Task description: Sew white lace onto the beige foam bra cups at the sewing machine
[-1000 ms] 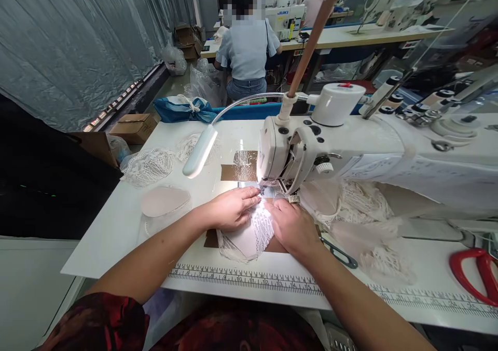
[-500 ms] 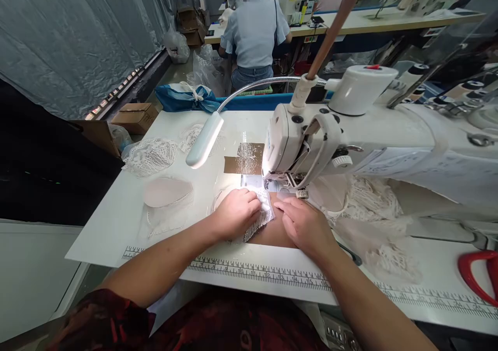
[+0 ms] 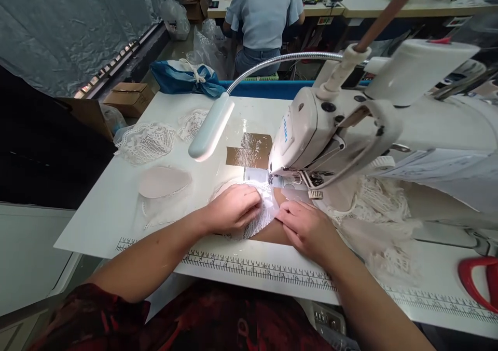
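Note:
My left hand lies with curled fingers on a white lace piece, pressing it to the table in front of the sewing machine. My right hand rests just to the right, fingers together, its fingertips on the right edge of the lace below the presser foot. The lace runs under the machine head, lit by the lamp.
A padded cup and lace pieces lie at the left of the white table. More lace is heaped at the right. Red-handled scissors lie far right. A printed ruler lines the front edge. A person sits behind.
The lace piece has been pulled in and bunched under my left hand, whose fingers curled from flat. My head moved closer and lower, so the machine looms larger.

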The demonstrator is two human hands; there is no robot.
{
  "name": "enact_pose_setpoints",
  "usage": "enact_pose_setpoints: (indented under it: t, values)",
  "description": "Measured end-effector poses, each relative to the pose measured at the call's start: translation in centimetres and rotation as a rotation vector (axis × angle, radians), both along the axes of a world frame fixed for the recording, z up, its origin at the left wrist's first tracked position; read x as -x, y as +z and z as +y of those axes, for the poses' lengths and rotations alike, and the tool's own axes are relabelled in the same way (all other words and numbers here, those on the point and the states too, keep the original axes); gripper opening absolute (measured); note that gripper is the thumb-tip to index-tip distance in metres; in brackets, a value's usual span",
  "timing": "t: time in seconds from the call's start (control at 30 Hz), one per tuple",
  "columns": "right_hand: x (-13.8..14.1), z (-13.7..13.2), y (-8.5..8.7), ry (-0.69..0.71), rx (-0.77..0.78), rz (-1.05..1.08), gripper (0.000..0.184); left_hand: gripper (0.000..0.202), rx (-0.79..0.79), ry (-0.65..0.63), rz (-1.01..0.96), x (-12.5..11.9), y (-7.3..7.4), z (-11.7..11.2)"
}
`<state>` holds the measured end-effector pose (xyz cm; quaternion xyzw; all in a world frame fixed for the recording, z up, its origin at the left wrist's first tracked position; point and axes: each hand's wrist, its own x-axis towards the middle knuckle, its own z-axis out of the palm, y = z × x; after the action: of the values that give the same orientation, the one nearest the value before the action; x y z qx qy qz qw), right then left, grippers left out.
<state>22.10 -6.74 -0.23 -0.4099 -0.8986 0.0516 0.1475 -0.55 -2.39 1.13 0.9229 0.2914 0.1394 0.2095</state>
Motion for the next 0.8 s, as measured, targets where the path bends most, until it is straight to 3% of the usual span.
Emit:
enact_pose_setpoints:
  t: [0.37, 0.8]
  values:
    - [-0.4, -0.6, 1.0, 0.043, 0.091, -0.083, 0.025, 0.034, -0.265, -0.136, 0.204, 0.0, -1.0, -1.0]
    - [-0.3, -0.7, 1.2, 0.021, 0.084, -0.09, 0.027, 0.033, -0.301, -0.132, 0.161, 0.0, -0.9, -1.3]
